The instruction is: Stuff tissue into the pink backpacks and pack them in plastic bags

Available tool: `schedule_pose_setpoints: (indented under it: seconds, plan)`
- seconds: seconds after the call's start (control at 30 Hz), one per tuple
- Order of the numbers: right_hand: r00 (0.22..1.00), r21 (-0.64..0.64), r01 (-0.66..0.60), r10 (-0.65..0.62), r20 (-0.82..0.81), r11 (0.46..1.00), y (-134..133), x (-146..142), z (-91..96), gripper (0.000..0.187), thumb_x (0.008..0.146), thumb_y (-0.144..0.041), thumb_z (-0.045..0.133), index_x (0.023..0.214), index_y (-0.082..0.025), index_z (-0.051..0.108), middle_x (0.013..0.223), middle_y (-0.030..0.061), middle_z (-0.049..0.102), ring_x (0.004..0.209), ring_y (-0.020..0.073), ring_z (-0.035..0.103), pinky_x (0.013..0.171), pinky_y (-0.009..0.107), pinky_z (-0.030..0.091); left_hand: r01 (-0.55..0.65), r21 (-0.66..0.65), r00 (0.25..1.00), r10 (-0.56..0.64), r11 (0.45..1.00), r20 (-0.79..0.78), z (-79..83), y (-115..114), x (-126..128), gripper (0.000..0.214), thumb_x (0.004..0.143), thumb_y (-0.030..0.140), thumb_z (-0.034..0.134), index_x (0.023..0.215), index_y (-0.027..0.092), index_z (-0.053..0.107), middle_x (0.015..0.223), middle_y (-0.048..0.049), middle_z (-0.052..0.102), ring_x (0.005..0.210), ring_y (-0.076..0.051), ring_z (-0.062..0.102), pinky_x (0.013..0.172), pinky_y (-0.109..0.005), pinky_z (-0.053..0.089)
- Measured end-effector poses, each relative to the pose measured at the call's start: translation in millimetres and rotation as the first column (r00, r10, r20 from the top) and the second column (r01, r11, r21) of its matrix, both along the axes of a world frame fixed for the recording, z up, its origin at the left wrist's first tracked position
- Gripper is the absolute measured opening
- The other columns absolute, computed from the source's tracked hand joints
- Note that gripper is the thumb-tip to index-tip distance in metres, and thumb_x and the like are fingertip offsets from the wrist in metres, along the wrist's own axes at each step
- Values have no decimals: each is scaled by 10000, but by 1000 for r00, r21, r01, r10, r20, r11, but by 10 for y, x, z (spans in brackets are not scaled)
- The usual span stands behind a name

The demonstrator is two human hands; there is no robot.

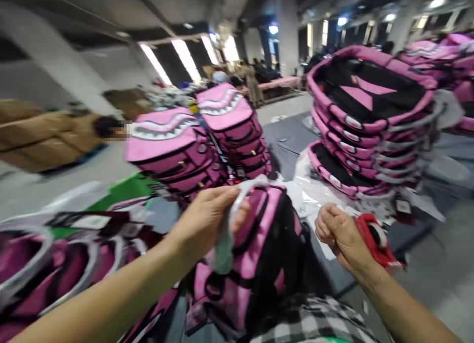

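A pink and black backpack (pixel 259 239) stands tilted in front of me, close to my checked clothing. My left hand (pixel 217 209) is at its upper side, thumb and fingers closed round a whitish, soft-looking strip (pixel 225 244) that loops over the top and hangs down its front. To the right, apart from the backpack, my right hand (pixel 335 232) is held with its fingers curled together. What is in those fingers, if anything, is too blurred to make out. Just beside that wrist lies a red tape dispenser (pixel 374 239) with a pale roll.
Stacked pink bags with a toothed print (pixel 163 131) rise behind the backpack. At right, on the grey table (pixel 287 138), stands a tall pile of pink and black bags (pixel 370 116). More bags with pale edging (pixel 70 264) crowd the left. Cartons (pixel 44 135) and a person's head (pixel 107 127) are farther back.
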State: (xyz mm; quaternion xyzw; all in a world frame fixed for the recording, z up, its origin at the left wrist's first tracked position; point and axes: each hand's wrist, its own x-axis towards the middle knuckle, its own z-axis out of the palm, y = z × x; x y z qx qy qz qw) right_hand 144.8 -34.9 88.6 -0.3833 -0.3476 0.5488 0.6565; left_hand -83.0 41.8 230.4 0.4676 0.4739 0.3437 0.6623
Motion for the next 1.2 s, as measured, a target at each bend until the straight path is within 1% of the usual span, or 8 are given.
schedule_pose_setpoints:
  seconds: [0.1,0.2,0.3,0.4,0.57,0.8,1.07,1.2]
  plan:
    - [991,153,-126,117,65,980,229,-298,683,483,775,-553,813,746,-200,484,532,-99,390,440,36,277,412,176,180,-38,31,999,38,999,-3,-33,-16,33,468,875,496,639,622,102,633,465,-23,565,335,-75,465,354,-169,356]
    - [969,162,-232,215,119,959,370,-575,954,516,743,-609,805,742,-200,490,510,-107,394,405,28,260,386,172,177,-4,17,999,4,1000,50,-81,-53,101,665,879,706,483,639,107,643,467,-51,581,344,-97,488,362,-182,367]
    - [950,108,-278,256,181,955,460,-694,975,544,730,-647,788,734,-199,482,522,-83,487,387,26,293,372,170,185,82,44,991,-86,996,103,-114,-110,121,735,818,794,475,660,100,660,467,-56,582,352,-101,491,369,-185,367]
    - [932,55,-291,270,242,955,497,-697,949,561,724,-673,775,720,-194,483,547,-51,553,389,36,361,364,168,209,124,60,982,-131,990,133,-140,-136,132,682,760,771,571,645,105,658,454,-39,560,340,-104,473,357,-197,355]
    - [905,35,-339,316,285,940,508,-618,946,565,709,-665,789,717,-186,490,566,-41,584,375,29,377,351,161,207,99,113,986,-113,989,123,-166,-137,156,413,735,495,735,614,110,646,448,-25,560,342,-86,470,368,-177,348]
    - [821,-66,-466,459,339,883,467,-418,969,515,722,-609,792,864,-172,560,652,-32,652,381,50,468,301,151,301,145,57,982,-151,988,110,-144,-168,111,389,789,494,725,709,121,647,482,-27,604,345,-97,505,356,-174,400]
    - [742,-191,-565,596,308,802,590,-497,1051,444,688,-529,804,758,-157,571,541,-25,632,376,70,539,290,122,308,150,38,978,-154,988,138,-179,-203,164,410,766,504,784,855,128,647,545,-30,649,373,-111,550,362,-184,454]
    - [779,-229,-498,548,305,836,582,-546,1037,464,674,-549,818,725,-169,557,511,-34,613,324,59,489,260,122,247,143,24,980,-145,989,139,-149,-211,156,383,792,476,772,853,116,655,562,-41,661,379,-111,561,371,-191,475]
